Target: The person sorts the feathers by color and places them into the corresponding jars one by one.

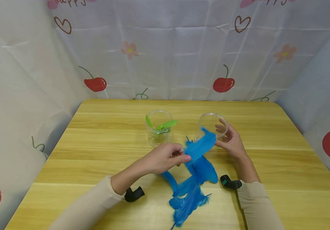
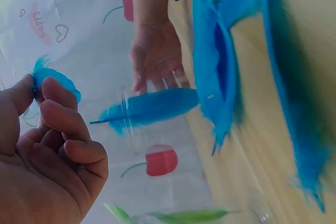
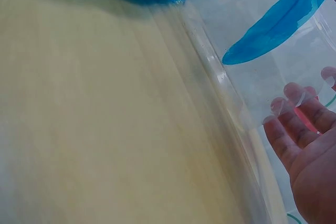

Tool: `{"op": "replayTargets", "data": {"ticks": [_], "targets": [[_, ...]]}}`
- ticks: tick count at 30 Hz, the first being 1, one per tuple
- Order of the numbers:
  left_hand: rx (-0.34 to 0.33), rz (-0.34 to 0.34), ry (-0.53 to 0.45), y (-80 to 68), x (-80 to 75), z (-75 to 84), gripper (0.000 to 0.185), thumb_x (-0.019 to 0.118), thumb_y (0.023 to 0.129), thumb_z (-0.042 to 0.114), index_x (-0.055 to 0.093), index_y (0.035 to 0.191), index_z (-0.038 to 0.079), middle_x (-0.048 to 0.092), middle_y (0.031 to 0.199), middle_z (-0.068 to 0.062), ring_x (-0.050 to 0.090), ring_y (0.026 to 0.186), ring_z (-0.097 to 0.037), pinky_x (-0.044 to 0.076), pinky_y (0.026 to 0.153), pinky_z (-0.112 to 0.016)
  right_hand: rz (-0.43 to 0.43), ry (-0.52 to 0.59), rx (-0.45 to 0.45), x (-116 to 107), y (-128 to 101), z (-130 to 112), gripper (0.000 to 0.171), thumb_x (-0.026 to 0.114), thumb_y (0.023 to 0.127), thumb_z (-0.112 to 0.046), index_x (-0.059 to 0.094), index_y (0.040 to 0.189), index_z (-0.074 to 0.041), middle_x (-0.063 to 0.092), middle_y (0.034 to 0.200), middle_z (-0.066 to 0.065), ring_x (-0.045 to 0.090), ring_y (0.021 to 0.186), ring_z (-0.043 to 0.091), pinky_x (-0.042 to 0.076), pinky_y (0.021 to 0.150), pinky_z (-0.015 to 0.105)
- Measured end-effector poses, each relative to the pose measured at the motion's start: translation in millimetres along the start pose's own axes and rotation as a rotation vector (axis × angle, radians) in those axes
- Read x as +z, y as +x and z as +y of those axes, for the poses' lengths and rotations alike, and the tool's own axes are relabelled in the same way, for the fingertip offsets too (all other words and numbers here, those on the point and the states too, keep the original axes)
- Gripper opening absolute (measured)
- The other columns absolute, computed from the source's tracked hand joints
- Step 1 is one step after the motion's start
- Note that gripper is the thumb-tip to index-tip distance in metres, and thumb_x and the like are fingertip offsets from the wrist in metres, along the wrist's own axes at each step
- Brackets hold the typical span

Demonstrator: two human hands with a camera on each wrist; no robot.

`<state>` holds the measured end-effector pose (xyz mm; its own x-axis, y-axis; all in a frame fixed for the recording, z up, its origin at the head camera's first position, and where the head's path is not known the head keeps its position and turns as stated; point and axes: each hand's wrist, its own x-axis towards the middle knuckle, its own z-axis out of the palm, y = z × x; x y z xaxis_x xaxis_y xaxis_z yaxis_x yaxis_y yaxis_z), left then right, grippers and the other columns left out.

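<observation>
At frame centre, the left hand (image 1: pixel 165 158) pinches a blue feather (image 1: pixel 200 145) whose tip enters the tilted clear jar (image 1: pixel 211 127) that the right hand (image 1: pixel 231 140) grips.

Clear jar w/ green feathers (image 1: pixel 159 131) on wooden desk (image 1: pixel 268 153); loose blue feather pile (image 1: pixel 192 188) nearby; cherry-print cloth (image 1: pixel 182 54) behind.
</observation>
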<state>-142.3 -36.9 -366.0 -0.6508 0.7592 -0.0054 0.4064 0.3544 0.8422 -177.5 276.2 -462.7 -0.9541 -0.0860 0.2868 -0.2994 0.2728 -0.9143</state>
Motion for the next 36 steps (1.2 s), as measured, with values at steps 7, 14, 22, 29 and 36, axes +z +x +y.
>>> {"op": "replayTargets", "data": {"ticks": [7,14,22,29,36], "targets": [[-0.003,0.030,0.014,25.6,5.4,14.3,0.032,0.056,0.102,0.031,0.060,0.078,0.010,0.058,0.063,0.003,0.044,0.050,-0.014,0.035,0.050,-0.025,-0.005,0.001,-0.021,-2,2,3,0.080,0.071,0.085,0.008,0.030,0.153,-0.001,0.044,0.142,0.033,0.052,0.125,0.019,0.043,0.095,0.015],[-0.045,0.074,0.039,41.3,5.6,21.7,0.033,0.056,0.102,0.033,0.061,0.078,0.011,0.057,0.060,0.002,0.042,0.047,-0.014,0.032,0.045,-0.024,-0.006,-0.016,0.006,-2,3,1,0.082,0.073,0.085,0.005,0.032,0.154,-0.007,0.043,0.144,0.031,0.051,0.124,0.014,0.042,0.097,0.018],[-0.114,0.136,0.033,60.9,1.0,21.6,0.028,0.060,0.099,0.033,0.064,0.085,0.010,0.063,0.061,-0.008,0.047,0.046,-0.017,0.030,0.042,-0.023,0.008,-0.031,0.048,-1,1,-2,0.082,0.073,0.086,0.001,0.031,0.155,-0.011,0.043,0.148,0.020,0.046,0.131,0.034,0.037,0.106,0.054],[-0.186,0.223,0.010,72.8,-2.9,20.0,0.027,0.065,0.096,0.033,0.068,0.084,0.010,0.059,0.056,-0.005,0.046,0.043,-0.017,0.032,0.040,-0.023,0.000,-0.008,0.054,-1,1,-4,0.083,0.073,0.086,0.003,0.030,0.155,-0.011,0.047,0.143,0.022,0.044,0.131,0.043,0.033,0.106,0.062],[-0.197,0.293,0.022,81.9,-6.9,17.7,0.029,0.066,0.095,0.033,0.068,0.078,0.009,0.061,0.058,-0.006,0.049,0.045,-0.018,0.034,0.041,-0.024,-0.005,0.005,0.050,-2,1,-3,0.081,0.073,0.085,0.004,0.031,0.154,-0.008,0.046,0.144,0.027,0.041,0.134,0.044,0.030,0.107,0.064]]}}
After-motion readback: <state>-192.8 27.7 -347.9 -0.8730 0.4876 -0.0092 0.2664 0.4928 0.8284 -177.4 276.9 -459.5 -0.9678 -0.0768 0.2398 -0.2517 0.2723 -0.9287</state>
